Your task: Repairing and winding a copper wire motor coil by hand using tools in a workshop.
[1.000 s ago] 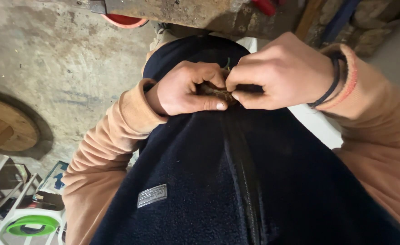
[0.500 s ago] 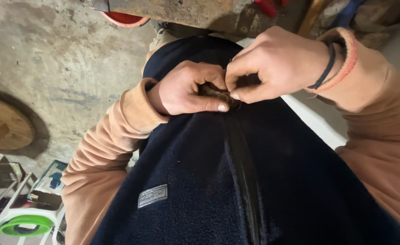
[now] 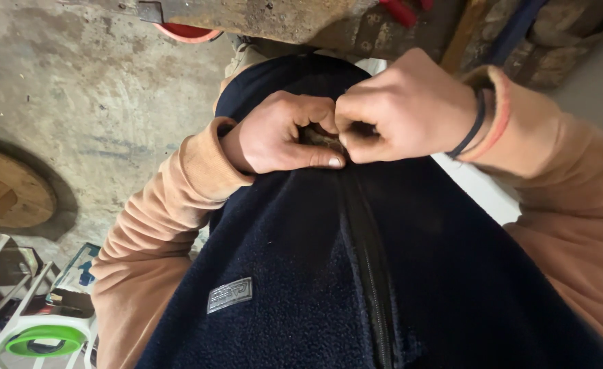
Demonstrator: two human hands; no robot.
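Zipper (image 3: 366, 260) lengthwise from both hands toward camera

Small brown piece (image 3: 318, 137), pinched between both fists

I see my navy fleece vest (image 3: 301, 273) with its dark front zip (image 3: 370, 260) and small grey chest patch (image 3: 230, 294), tan ribbed-cuff sleeves (image 3: 171, 205), and a dark band (image 3: 474, 126) on my right wrist
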